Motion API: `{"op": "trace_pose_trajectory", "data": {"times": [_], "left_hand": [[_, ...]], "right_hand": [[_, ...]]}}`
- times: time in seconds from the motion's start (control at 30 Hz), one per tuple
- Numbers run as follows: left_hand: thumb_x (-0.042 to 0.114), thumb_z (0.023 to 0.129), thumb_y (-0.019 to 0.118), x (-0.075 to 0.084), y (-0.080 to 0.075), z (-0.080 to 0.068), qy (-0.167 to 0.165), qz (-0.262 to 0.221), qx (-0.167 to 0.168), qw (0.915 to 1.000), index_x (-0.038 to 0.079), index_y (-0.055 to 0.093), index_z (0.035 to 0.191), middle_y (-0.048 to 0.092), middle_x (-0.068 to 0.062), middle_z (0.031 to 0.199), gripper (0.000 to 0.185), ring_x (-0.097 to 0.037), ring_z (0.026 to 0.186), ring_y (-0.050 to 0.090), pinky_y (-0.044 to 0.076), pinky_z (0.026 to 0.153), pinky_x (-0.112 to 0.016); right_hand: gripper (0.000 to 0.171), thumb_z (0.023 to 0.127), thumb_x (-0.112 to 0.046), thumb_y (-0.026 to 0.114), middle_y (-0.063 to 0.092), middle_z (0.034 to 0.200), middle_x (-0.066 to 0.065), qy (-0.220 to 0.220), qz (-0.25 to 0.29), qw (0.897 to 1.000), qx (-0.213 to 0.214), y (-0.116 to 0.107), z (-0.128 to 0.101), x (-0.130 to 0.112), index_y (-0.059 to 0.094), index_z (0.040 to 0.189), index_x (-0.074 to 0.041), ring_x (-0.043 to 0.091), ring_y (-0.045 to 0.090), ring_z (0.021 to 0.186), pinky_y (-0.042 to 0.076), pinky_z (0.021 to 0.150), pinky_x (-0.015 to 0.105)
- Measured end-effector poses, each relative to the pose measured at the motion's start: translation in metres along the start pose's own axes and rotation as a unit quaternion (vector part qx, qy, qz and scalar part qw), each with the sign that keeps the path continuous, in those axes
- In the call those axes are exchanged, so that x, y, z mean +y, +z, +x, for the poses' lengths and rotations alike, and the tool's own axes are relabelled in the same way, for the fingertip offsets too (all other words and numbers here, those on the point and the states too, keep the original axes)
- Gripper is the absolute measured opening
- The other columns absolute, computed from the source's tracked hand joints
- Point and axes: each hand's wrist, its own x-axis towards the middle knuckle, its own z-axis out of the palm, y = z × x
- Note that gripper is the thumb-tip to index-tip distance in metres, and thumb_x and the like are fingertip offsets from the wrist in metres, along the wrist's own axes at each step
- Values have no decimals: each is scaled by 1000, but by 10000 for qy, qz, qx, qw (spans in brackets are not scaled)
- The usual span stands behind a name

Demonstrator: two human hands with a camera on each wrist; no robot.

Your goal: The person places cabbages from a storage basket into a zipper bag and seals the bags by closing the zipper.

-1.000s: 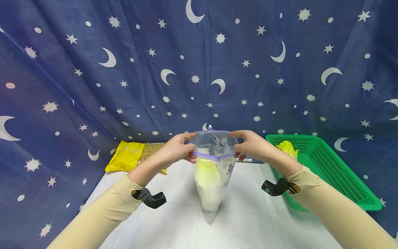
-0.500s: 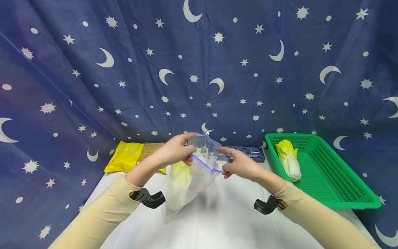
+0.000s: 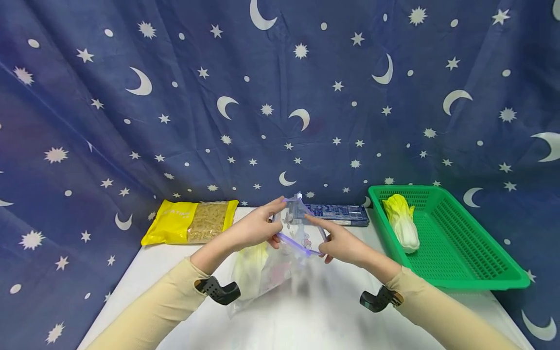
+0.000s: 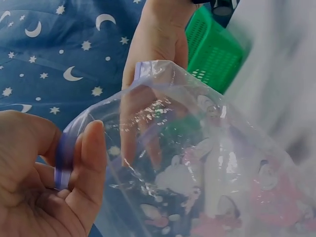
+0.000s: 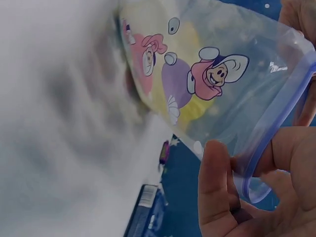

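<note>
A clear zip bag [image 3: 280, 274] printed with cartoon figures hangs tilted over the table, its purple-edged mouth spread apart. Inside, towards the lower left, lies a pale yellow-and-white napa cabbage [image 3: 249, 265], blurred by the plastic. My left hand [image 3: 258, 226] pinches the left side of the rim; in the left wrist view, the purple zip strip [image 4: 64, 160] passes between thumb and fingers. On the opposite side, my right hand [image 3: 345, 243] holds the rim. The right wrist view shows that hand's thumb and fingers [image 5: 215, 182] around the zip edge.
A green basket [image 3: 472, 282] with another napa cabbage [image 3: 401, 223] stands at the right. At the back left lies a yellow pasta packet [image 3: 172, 221]. Dark blue packets [image 3: 345, 214] lie behind the bag. A starry blue curtain [image 3: 245, 97] closes off the rear.
The bag has swung from upright to tilted, its bottom moving left. My right hand has come left and lower with the rim, uncovering the cabbage in the basket and the blue packets.
</note>
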Motion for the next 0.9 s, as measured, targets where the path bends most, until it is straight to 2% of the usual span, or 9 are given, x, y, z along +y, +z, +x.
{"op": "trace_pose_trajectory", "data": {"times": [0.23, 0.43, 0.7, 0.9], "left_hand": [[2, 95, 49, -18, 18, 9, 130, -251, -160, 9995, 2, 30, 159, 14, -1, 171, 67, -20, 63, 64, 63, 68, -34], [-1, 93, 50, -39, 32, 18, 189, -523, -201, 9983, -2, 30, 158, 16, -6, 170, 68, -18, 66, 65, 63, 70, -34], [0, 95, 62, -56, 52, 24, 149, -542, 207, 9982, -2, 35, 157, 23, -4, 169, 67, -19, 92, 62, 62, 77, -31], [1, 95, 64, -63, 64, 26, 363, -642, 419, 9964, -4, 39, 154, 25, -9, 167, 65, -17, 85, 61, 62, 76, -29]], "right_hand": [[88, 86, 6, 61, 36, 158, 24, 387, 66, 9990, 222, 3, 1, 17, 26, 164, -16, 29, 65, 72, 62, 63, 38], [89, 84, 9, 59, 36, 158, 27, 585, 238, 9975, 327, 5, 1, 34, 24, 163, -9, 24, 64, 65, 62, 62, 38], [97, 79, 17, 58, 34, 157, 30, 839, 307, 9955, 322, 8, 0, 51, 21, 164, -10, 23, 64, 63, 63, 65, 45], [100, 75, 21, 57, 35, 155, 34, 923, 395, 9942, 394, 10, -4, 57, 22, 164, -9, 24, 65, 62, 62, 66, 47]]}}
